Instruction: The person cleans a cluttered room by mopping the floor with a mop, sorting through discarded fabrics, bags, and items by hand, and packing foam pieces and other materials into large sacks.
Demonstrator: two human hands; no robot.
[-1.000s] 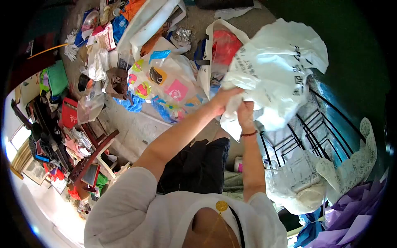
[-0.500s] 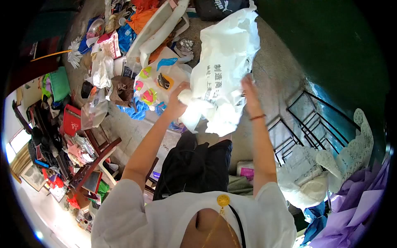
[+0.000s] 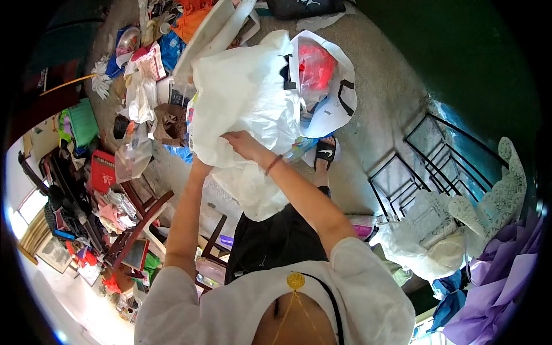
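Note:
A large, crumpled white plastic bag (image 3: 247, 92) is spread out in front of me, its lower end hanging over my dark trousers. My right hand (image 3: 246, 145) is closed on the middle of the bag, fingers pointing left. At the bag's lower left edge is my left hand (image 3: 201, 167), its fingers mostly covered by the plastic, closed on that edge. Just beyond, to the right, an open white tote bag (image 3: 343, 63) with black handles stands on the floor. Inside it lies a red item (image 3: 315, 64) in clear plastic.
Mixed clutter and a brown bag (image 3: 171, 123) lie on the floor at left, near a wooden chair (image 3: 138, 215). At right are black metal frames (image 3: 397, 184), a lace-covered item (image 3: 434, 224) and purple cloth (image 3: 500, 282). A black bag (image 3: 305, 8) sits at the top.
The white bag has shifted left and turned, so its printed lettering no longer shows. My right hand has crossed leftward onto it, and my left hand has moved left. The tote bag has come into view.

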